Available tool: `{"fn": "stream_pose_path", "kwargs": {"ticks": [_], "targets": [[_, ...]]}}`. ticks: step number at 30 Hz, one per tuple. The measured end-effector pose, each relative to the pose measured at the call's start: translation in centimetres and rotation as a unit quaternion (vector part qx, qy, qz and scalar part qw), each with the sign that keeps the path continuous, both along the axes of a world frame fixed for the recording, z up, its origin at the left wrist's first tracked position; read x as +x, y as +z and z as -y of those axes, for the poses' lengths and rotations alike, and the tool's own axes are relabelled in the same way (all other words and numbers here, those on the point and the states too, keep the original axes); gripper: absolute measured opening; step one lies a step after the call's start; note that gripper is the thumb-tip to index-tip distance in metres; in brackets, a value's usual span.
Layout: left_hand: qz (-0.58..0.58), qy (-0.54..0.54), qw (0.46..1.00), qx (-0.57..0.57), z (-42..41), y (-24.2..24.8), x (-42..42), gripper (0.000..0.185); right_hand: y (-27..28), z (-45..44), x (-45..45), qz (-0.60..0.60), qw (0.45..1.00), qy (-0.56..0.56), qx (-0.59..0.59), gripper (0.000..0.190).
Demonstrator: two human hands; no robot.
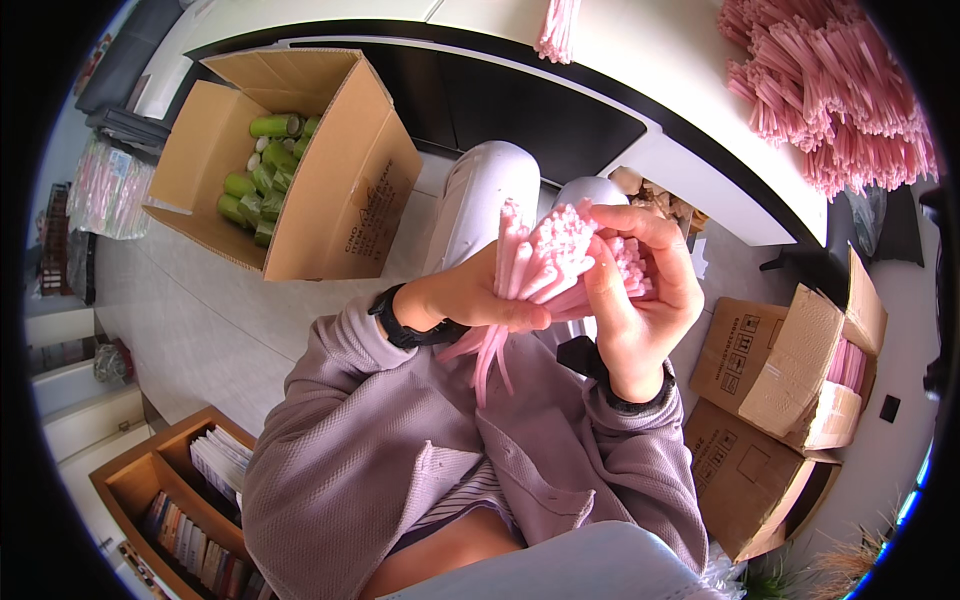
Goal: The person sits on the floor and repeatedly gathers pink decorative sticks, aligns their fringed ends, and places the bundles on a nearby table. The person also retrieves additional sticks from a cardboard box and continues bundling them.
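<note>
A bundle of thin pink fuzzy stems [559, 247] is held over my lap, its cut ends turned up. My left hand [472, 289] is closed around the left side of the bundle, thumb across the front, with several loose stems hanging below. My right hand [645, 277] holds the right part of the bundle, thumb and index finger pinching near the stem tips. Its palm side faces me, and some stems are hidden behind the fingers. Each wrist wears a black band.
On the white table [645, 67] lie a large pink stem pile [832, 90] and a small bunch [558, 30]. An open carton [337, 187] with green rolls stands left. More cartons [750, 420] stand right; a wooden bookcase [135, 465] is lower left.
</note>
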State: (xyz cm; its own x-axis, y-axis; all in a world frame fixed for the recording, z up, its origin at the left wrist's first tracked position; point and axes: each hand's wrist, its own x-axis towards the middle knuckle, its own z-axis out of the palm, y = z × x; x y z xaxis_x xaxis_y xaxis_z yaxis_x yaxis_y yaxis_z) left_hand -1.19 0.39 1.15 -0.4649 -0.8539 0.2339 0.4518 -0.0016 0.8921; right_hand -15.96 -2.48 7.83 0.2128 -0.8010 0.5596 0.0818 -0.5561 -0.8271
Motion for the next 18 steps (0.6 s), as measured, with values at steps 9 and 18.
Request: {"fn": "stream_pose_path", "kwargs": {"ticks": [9, 18], "targets": [[0.018, -0.049, 0.998, 0.033, 0.05, 0.19, 0.52, 0.091, 0.32, -0.33, -0.01, -0.048, 0.997, -0.038, -0.042, 0.021], [0.022, -0.042, 0.999, 0.011, 0.08, 0.17, 0.9, 0.099, -0.22, -0.43, 0.23, 0.025, 1.0, -0.01, 0.001, 0.02]]}}
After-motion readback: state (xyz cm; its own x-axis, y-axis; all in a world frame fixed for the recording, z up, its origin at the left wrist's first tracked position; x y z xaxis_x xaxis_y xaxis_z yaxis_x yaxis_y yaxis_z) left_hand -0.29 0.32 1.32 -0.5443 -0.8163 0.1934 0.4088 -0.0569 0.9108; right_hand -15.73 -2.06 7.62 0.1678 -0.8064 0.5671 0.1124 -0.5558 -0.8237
